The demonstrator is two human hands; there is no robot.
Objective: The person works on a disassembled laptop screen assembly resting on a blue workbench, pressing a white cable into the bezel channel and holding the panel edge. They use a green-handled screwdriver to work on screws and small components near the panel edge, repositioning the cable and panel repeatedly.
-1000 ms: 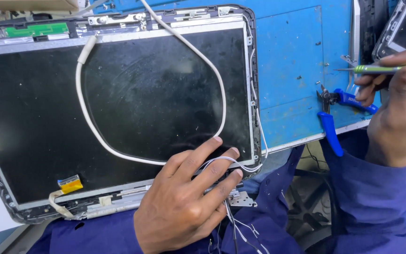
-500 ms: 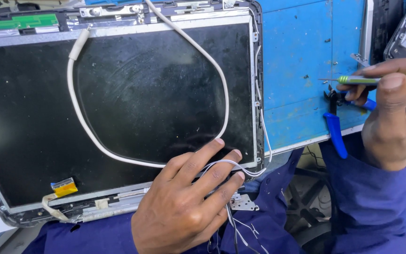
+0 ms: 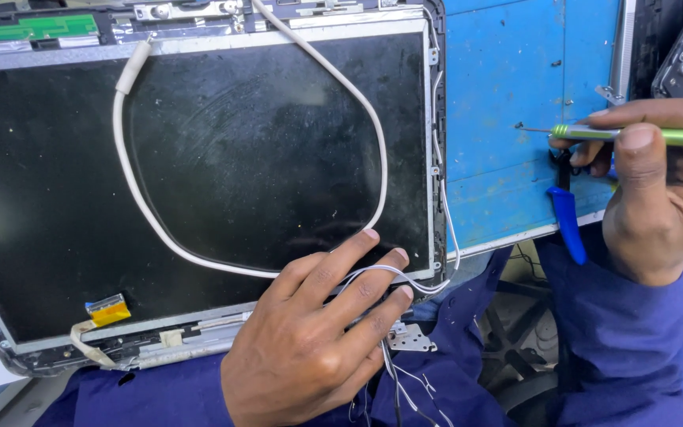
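The laptop screen panel lies bezel-off across the person's lap and the blue desk, its white cable looped loose on the glass. The left hand presses flat, unclenched, on the lower corner; the right hand grips a green screwdriver. The panel still sits in its frame.

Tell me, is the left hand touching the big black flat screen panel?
Touching: the head view shows the left hand with fingertips pressed flat on the black screen panel.

One laptop screen panel, one looping white cable, one green screwdriver, one blue-handled pliers, two hands.
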